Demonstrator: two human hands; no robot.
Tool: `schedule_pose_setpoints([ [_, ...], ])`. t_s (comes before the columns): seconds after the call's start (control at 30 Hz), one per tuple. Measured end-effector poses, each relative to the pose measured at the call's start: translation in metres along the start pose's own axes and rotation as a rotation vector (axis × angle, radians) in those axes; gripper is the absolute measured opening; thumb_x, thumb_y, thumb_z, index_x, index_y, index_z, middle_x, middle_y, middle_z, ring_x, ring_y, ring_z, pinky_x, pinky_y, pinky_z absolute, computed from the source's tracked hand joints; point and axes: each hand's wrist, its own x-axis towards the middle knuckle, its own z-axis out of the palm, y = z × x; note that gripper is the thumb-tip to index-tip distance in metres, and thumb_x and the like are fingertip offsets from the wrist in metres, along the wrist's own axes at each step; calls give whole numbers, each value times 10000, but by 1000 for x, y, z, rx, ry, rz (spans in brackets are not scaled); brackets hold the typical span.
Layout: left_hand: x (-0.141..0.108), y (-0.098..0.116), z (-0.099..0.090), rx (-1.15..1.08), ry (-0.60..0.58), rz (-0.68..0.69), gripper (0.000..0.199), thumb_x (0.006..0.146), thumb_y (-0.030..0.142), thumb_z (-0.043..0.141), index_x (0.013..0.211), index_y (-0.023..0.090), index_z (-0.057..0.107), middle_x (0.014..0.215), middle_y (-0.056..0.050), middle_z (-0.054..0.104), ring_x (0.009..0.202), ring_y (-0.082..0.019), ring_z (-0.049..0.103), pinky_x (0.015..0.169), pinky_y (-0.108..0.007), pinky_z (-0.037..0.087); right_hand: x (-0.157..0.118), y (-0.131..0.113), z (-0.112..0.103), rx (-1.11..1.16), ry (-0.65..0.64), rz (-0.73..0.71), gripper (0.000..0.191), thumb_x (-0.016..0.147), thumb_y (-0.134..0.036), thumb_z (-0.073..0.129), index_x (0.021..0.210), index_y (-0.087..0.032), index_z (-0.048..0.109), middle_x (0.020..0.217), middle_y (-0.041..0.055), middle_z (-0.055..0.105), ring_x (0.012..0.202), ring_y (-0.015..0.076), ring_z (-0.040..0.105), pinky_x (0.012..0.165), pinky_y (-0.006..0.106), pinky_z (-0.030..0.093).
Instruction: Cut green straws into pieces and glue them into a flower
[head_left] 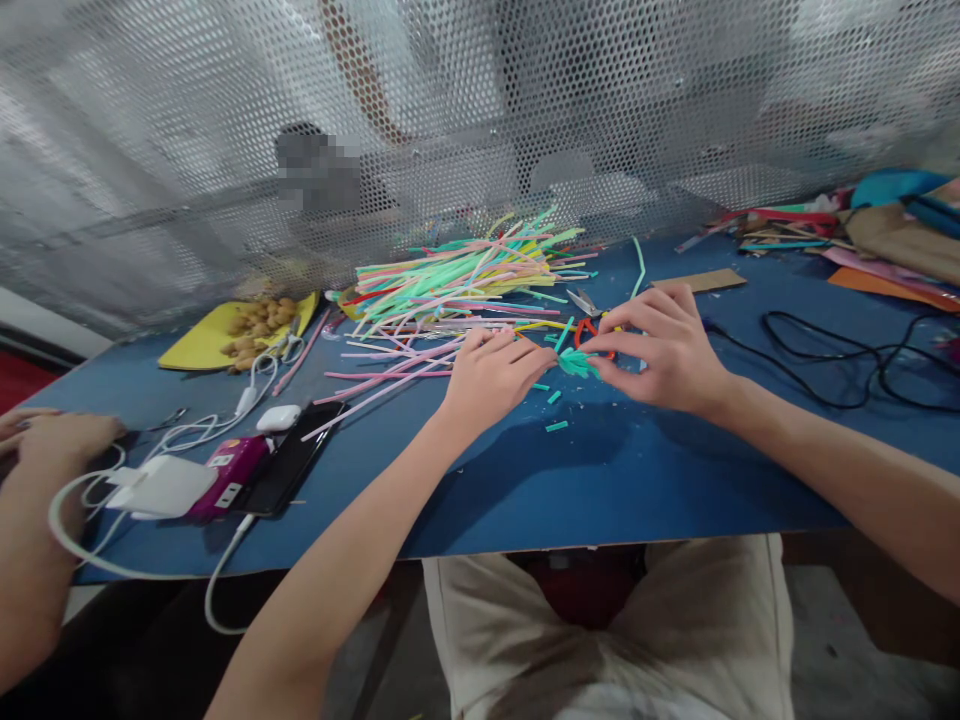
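Note:
A small green fuzzy piece [576, 362] with several short branches is held between my two hands over the blue table [480, 500]. My left hand [499, 375] pinches its left end, fingers pressed together. From the right, my right hand [660, 350] grips its other side between thumb and fingertips. Orange-handled scissors [585, 335] lie just behind the piece, partly hidden by my right hand. Short green cut bits [556, 427] are scattered in front of it. Behind my left hand is a big pile of pastel fuzzy stems [465, 275].
On the left are a black phone [289, 465], a purple power block [229, 478], a white charger [161, 487], cables, and brown lumps on a yellow sheet [199, 338]. Another person's arm rests at far left. Black cable [817, 395] and craft scraps lie right; metal mesh stands behind.

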Motion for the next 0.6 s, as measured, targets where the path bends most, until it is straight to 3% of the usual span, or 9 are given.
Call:
schedule_pose_setpoints([
  [0.13, 2, 3, -3, 68, 1, 56, 189, 1046, 275, 542, 1076, 284, 728, 922, 0, 784, 921, -180, 684, 777, -386, 316, -1, -2, 2, -49, -45, -16, 98, 934, -346, 696, 958, -291, 774, 984, 7, 748, 930, 217, 592, 914, 443, 359],
  [0.3, 2, 5, -2, 67, 15, 56, 186, 1043, 287, 548, 1095, 284, 727, 914, 1, 781, 853, -169, 669, 762, -379, 316, -1, -7, 2, -40, -12, 10, 105, 937, -334, 698, 884, -266, 758, 942, 6, 747, 898, 206, 591, 908, 437, 348],
  [0.5, 1, 8, 4, -49, 39, -28, 214, 1050, 334, 542, 1077, 277, 747, 963, 10, 798, 864, -158, 703, 795, -362, 363, -2, -14, 8, 39, 58, 150, 111, 923, -324, 718, 837, -270, 762, 877, 1, 734, 849, 196, 587, 883, 435, 346],
  [0.6, 1, 9, 7, -133, -8, -93, 245, 1058, 347, 522, 1106, 278, 752, 1012, 8, 802, 882, -149, 719, 799, -351, 396, -2, -16, 8, 88, 29, 206, 132, 929, -336, 709, 830, -269, 763, 879, 16, 724, 864, 206, 588, 884, 439, 357],
])
